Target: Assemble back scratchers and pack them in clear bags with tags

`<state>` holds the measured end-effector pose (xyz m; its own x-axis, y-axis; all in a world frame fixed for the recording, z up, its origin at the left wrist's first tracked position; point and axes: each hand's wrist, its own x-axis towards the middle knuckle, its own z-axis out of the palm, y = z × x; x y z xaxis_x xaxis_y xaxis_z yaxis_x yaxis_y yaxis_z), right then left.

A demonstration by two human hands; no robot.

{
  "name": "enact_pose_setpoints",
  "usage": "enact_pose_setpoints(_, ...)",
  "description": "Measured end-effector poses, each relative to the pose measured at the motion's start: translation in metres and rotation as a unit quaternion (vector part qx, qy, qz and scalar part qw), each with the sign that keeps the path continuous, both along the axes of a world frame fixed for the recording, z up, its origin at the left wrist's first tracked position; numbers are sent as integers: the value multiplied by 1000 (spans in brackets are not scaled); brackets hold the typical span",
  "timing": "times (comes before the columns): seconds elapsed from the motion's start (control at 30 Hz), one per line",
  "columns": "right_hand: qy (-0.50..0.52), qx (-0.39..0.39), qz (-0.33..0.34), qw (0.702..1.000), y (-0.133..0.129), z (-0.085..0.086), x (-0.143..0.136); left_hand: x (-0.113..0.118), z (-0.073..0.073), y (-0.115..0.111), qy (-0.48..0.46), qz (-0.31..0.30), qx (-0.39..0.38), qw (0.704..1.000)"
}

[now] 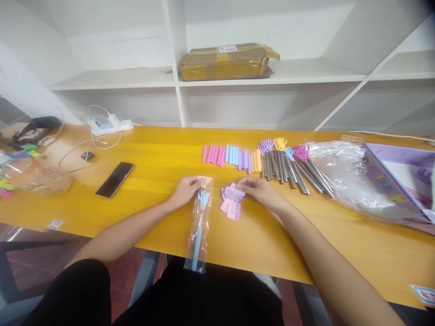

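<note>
- Yellow table (152, 151): beneath both hands.
- Clear bag (206, 222) with blue back scratcher (197, 246) inside: runs toward the person from the left fingers.
- Left hand (187, 189): fingers pinched closed on the bag's top.
- Right hand (260, 188): fingers nearly closed at the cards; grip unclear.
- Small cards (234, 210): beside the right fingertips.

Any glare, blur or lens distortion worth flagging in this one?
Head view: shelf edges splay from wide-angle distortion; glare on the plastic wrap and clear sleeve; card print too soft to read; lighting fairly even, the undersides of the shelf a little darker.
</note>
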<state>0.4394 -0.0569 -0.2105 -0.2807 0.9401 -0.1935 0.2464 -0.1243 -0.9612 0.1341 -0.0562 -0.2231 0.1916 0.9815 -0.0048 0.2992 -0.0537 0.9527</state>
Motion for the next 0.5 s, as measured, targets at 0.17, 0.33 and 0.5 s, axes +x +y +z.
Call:
enact_pose_setpoints(0.17,7,-2,-14,1000,-2,0,0,-1,-3,1,-12,-18,7,1000)
enact_pose_setpoints(0.33,45,-10,-25,999,-3,2,1,0,-10,5,-77,-17,12,997)
enact_pose_setpoints(0.5,78,81,-84,990,-9,-3,-14,3,-11,5,-61,-5,7,998)
